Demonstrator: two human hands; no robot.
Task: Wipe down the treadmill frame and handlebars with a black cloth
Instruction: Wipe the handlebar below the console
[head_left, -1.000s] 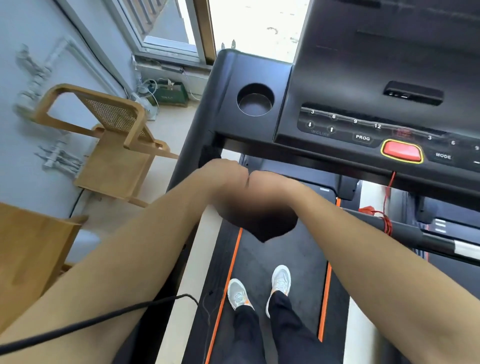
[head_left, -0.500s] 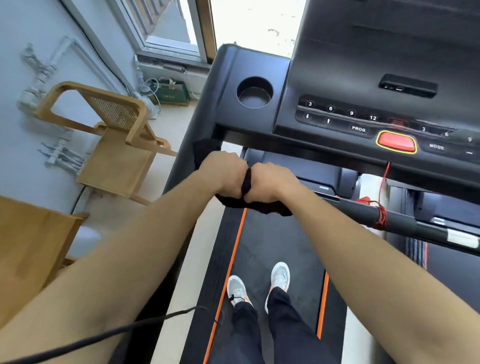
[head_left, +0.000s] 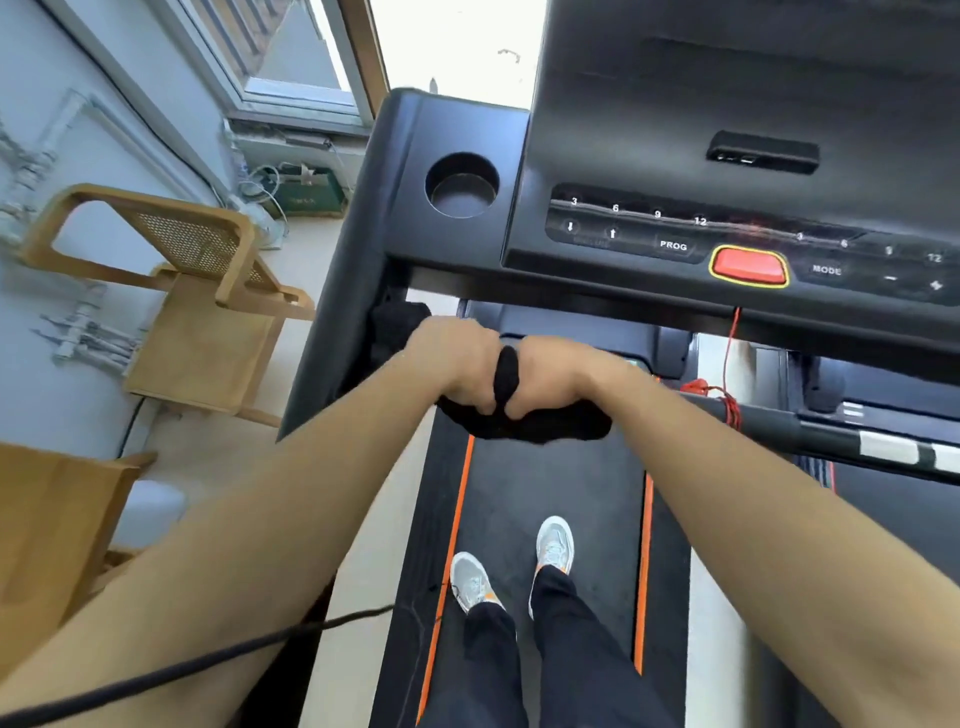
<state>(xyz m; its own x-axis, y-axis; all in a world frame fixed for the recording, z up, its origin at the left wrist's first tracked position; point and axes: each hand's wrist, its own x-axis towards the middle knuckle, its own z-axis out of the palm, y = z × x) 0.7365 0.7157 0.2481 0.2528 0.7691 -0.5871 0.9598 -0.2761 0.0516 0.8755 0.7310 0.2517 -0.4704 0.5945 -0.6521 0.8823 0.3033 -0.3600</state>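
Note:
I stand on a black treadmill whose console (head_left: 675, 244) fills the upper right. A black handlebar (head_left: 810, 428) runs across below the console. My left hand (head_left: 457, 358) and my right hand (head_left: 558, 374) sit side by side at the bar's left end, both closed around a black cloth (head_left: 524, 426) wrapped over it. A fold of cloth bulges up between my fists and more hangs under them. The treadmill's left upright (head_left: 337, 322) stands just left of my left hand.
A cup holder (head_left: 461, 184) sits in the console's left corner, a red stop button (head_left: 749, 265) at its front, with a red cord (head_left: 727, 400) tied to the handlebar. A wooden chair (head_left: 197, 317) stands at left, by the wall. My shoes (head_left: 519, 566) rest on the belt.
Both fists stay together gripping the cloth on the bar. The cloth now shows more clearly between and under the hands; the view has shifted slightly.

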